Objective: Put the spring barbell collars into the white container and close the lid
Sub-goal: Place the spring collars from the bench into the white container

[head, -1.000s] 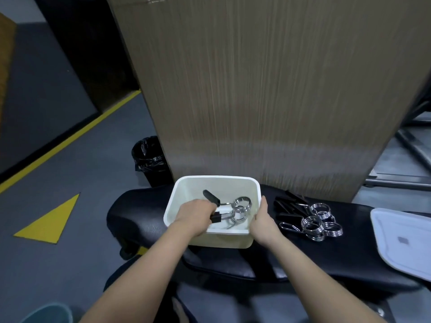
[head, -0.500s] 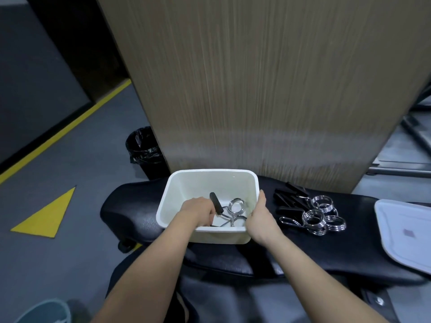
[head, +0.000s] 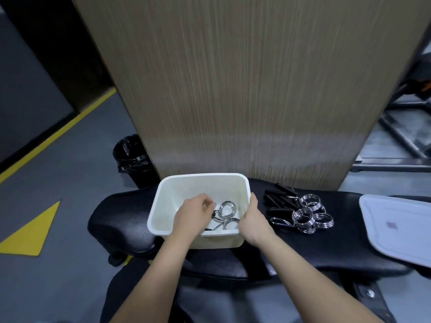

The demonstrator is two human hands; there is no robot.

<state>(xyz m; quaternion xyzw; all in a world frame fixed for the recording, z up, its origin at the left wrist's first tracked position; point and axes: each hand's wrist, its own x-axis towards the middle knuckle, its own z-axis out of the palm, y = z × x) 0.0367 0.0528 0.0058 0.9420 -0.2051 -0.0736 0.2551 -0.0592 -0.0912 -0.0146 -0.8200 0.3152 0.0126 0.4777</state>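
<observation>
The white container (head: 203,177) stands open on the black bench (head: 121,217). Two chrome spring collars (head: 227,209) with black handles lie on its floor. My left hand (head: 193,213) reaches down inside, its fingers curled on the black handle of one collar. My right hand (head: 253,220) grips the container's right wall, thumb on the rim. A pile of several more spring collars (head: 305,215) lies on the bench just right of the container. The white lid (head: 396,227) rests flat at the bench's far right end.
A tall wooden panel (head: 245,89) rises directly behind the bench. A black lined bin (head: 131,155) stands on the grey floor at back left, near yellow floor markings (head: 30,231). Metal frame bars (head: 396,145) run at the right.
My left hand has lowered the collar from mid-height down to the container's floor beside the other one. My right hand has stayed on the right wall.
</observation>
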